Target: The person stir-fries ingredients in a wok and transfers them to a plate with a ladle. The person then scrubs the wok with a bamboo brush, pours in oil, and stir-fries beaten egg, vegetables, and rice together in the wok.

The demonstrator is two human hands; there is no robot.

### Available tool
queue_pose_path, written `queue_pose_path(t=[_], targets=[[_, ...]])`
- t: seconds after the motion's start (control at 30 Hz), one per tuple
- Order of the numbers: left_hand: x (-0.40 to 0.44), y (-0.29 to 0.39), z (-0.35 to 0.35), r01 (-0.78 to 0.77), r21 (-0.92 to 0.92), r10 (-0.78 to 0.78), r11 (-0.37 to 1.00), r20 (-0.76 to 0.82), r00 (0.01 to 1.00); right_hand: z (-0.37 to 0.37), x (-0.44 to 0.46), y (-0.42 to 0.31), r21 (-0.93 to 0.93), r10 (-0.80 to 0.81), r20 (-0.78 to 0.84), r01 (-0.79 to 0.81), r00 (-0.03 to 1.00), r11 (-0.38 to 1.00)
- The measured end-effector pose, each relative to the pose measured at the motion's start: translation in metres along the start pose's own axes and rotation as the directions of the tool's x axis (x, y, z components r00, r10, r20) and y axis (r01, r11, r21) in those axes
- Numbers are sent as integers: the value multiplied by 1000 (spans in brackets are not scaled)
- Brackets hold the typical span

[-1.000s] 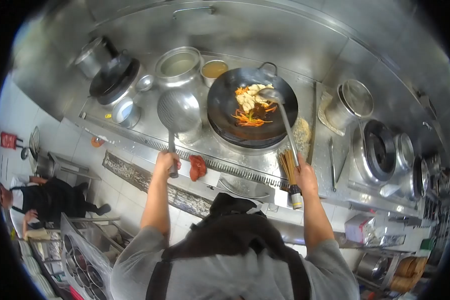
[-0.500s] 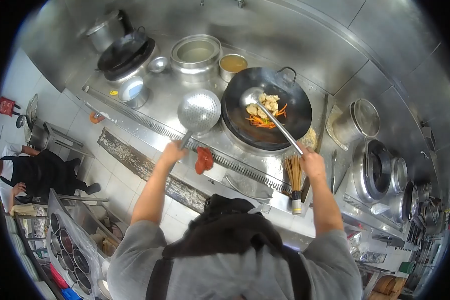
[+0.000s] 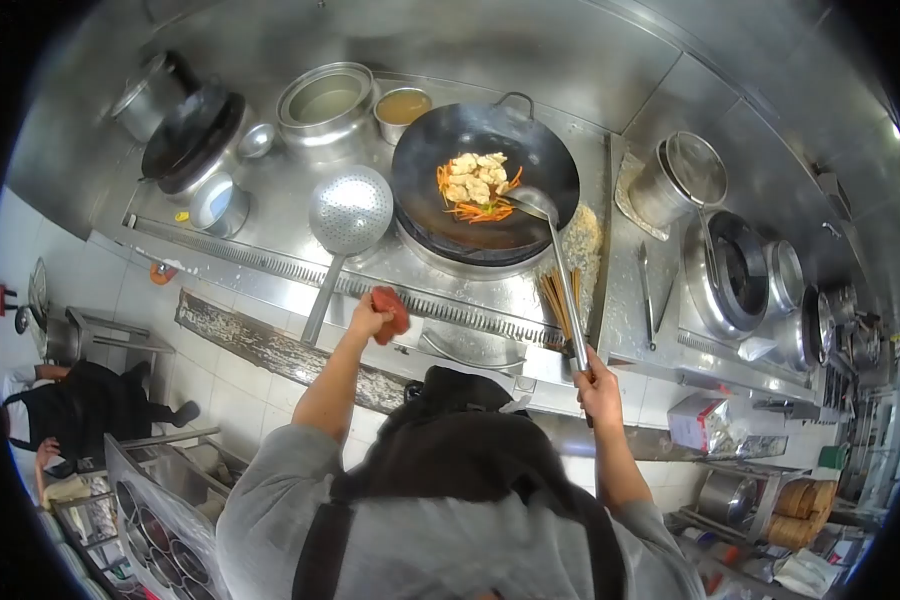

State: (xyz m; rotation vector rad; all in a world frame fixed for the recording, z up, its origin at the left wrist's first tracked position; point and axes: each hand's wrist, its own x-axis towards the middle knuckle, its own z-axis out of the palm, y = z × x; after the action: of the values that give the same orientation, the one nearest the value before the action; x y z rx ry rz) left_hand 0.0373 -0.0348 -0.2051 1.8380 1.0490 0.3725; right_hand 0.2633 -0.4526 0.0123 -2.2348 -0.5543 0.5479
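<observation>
My left hand [image 3: 372, 318] is closed on a red cloth [image 3: 391, 312] at the stove's front edge. Left of it, a perforated skimmer [image 3: 351, 210] rests on the steel top, its handle over the edge. My right hand [image 3: 598, 388] grips the handle of a ladle [image 3: 535, 202], whose bowl is in the right part of the black wok [image 3: 425, 150]. Pale cooked pieces [image 3: 473, 178] and orange strips [image 3: 480, 212] lie in the wok. A bamboo brush [image 3: 555, 297] sits beside the ladle handle, partly hidden.
Behind the skimmer stand a large steel pot [image 3: 327, 105] and a small pot of brownish liquid [image 3: 403, 107]. Another wok [image 3: 192, 140] is at the left. A strainer [image 3: 696, 168] tops a pot on the right. A co-worker [image 3: 80, 410] is at far left.
My left hand has let go of the skimmer and taken hold of the red cloth. The ladle bowl has moved right in the wok, and my right hand is lower. The view has shifted.
</observation>
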Motion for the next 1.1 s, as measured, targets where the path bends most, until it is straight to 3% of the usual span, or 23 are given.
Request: queue_pose_path(t=[0.03,0.07,0.1,0.13,0.23,0.27,0.33,0.43,0.6,0.67,0.77,0.8,0.87,0.93,0.97,1.03,1.1], targets=[[-2,12,-8,-5,11,5,1000,9,1000,3,-5,-3,75,41,17,-42,999,996],[-6,39,-25,188,-441,-101,878,212,972,4,-7,-5,145,77,37,-82,996,986],[-12,72,-41,414,-739,-100,531,430,897,4,-9,-6,148,81,34,-85,996,985],[-22,106,-50,365,-858,-85,361,359,929,5,-11,-7,158,67,28,-71,997,985],[-30,180,-63,323,-910,-46,261,322,946,6,-11,-6,179,66,44,-73,997,981],[-18,183,-59,315,-913,-56,260,311,949,4,-9,-3,187,67,46,-75,997,979],[10,188,-47,278,-801,-96,530,269,958,-1,-7,-9,148,72,49,-79,996,986],[28,210,-37,328,-706,-133,628,318,939,-8,-5,-7,80,37,40,-40,999,996],[37,262,-29,425,-660,-175,619,412,894,-14,-4,3,-41,-54,8,54,999,998],[54,256,-6,434,-709,-205,556,389,898,-15,-7,3,-83,-88,2,88,996,993],[79,233,23,431,-655,-127,621,459,879,-21,-7,-10,-198,-123,-9,118,992,973],[74,236,27,421,-712,-122,562,431,894,-23,-7,-11,-224,-156,-20,147,988,963],[66,238,31,431,-696,-155,574,424,892,-30,-11,-14,-257,-184,-21,173,983,951],[46,249,29,434,-684,-189,586,406,894,-54,-19,-35,-447,-277,39,265,960,854],[14,261,24,406,-734,-198,545,358,913,-70,-29,-50,-454,-282,44,271,958,849],[-46,276,18,220,-898,-62,381,213,975,-103,-55,-80,-518,-293,143,324,945,792],[-58,274,2,299,-892,-80,339,289,954,-124,-59,-95,-501,-235,194,302,953,811]])
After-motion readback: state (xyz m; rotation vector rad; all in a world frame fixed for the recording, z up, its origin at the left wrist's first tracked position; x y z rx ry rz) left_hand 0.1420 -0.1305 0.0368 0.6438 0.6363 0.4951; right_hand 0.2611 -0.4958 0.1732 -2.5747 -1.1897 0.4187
